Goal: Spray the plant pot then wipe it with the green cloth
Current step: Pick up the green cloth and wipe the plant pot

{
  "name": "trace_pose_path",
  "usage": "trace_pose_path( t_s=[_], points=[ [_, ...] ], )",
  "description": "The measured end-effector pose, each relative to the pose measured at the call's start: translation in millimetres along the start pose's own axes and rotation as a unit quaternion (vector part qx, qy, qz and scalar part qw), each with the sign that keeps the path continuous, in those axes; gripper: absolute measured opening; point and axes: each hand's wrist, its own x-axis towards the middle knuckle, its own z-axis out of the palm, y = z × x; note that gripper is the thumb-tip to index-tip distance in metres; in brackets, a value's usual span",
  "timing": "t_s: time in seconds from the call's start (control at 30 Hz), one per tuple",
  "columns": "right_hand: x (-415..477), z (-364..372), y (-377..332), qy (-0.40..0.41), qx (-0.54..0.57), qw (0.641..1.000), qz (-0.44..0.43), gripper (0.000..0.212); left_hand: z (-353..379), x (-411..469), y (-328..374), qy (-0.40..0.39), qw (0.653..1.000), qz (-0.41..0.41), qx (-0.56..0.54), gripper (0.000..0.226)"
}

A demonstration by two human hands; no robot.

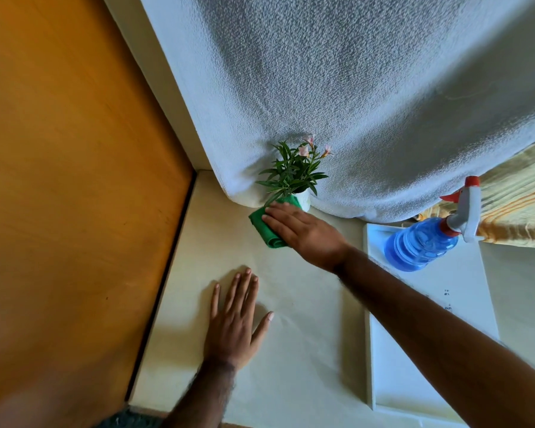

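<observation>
A small white plant pot with green leaves and pink flowers stands at the back of the pale table, against a white textured cloth. My right hand lies over the folded green cloth, whose upper edge touches the pot's left side. My left hand rests flat on the table nearer to me, fingers spread, holding nothing. The blue spray bottle with a white and red trigger head stands to the right on a white tray.
The white tray covers the table's right side. A white textured cloth hangs behind the pot. An orange wooden panel borders the table on the left. A yellow striped fabric shows at the far right.
</observation>
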Motion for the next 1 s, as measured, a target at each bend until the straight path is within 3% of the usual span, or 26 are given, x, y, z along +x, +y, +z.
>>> trace_pose_path(
  t_s=[0.23, 0.47, 0.7, 1.0],
  points=[
    [-10.8, -4.6, 22.7, -0.022, -0.018, 0.999, -0.033, 0.038, 3.1, 1.9, -0.4, 0.002, 1.0, 0.001, 0.003, 0.083],
    [-22.2, -1.9, 18.0, -0.072, 0.063, 0.995, 0.024, 0.044, 3.4, -0.1, -1.2, 0.003, 1.0, 0.001, 0.013, 0.082],
    [-7.5, -12.6, 17.2, -0.002, 0.021, 1.0, 0.014, 0.037, 2.8, 1.1, -0.5, 0.004, 1.0, 0.001, 0.014, 0.082],
    [-22.2, 3.7, 24.6, -0.056, 0.063, 0.996, 0.041, 0.041, 0.2, 1.2, 0.1, 0.002, 1.0, 0.001, 0.021, 0.081]
  ],
)
